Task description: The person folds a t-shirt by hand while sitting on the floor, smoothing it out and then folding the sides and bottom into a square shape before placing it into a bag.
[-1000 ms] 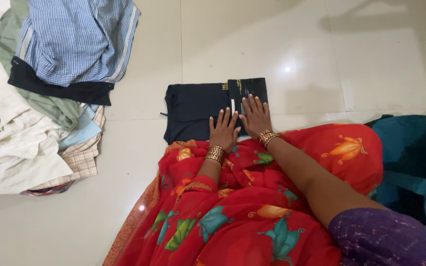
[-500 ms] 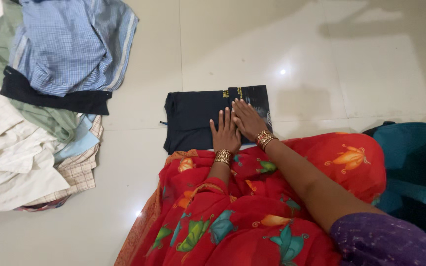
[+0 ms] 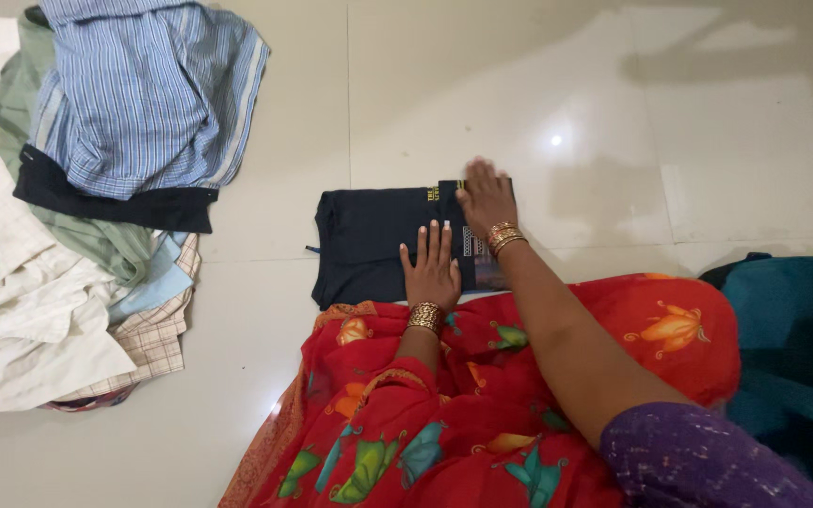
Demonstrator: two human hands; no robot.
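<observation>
- Both hands lie flat with fingers spread, no grip closed on anything: the left hand (image 3: 433,272) presses the near middle of the folded dark garment (image 3: 369,240), the right hand (image 3: 486,196) its far right corner.
- Since half a second ago the right hand has slid from beside the left to that far edge, which looks like smoothing the fold.
- One folded garment lies on the floor (image 3: 613,113), just beyond the red patterned cloth (image 3: 482,404) on the person's lap.
- One clothes pile (image 3: 87,188) sits well left of the garment; one teal bag (image 3: 792,339) to its right.

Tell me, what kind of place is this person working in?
Probably a room in a home. The person sits on a glossy tiled floor, both hands flat on a folded dark garment, with a heap of loose shirts and clothes beside them.
</observation>
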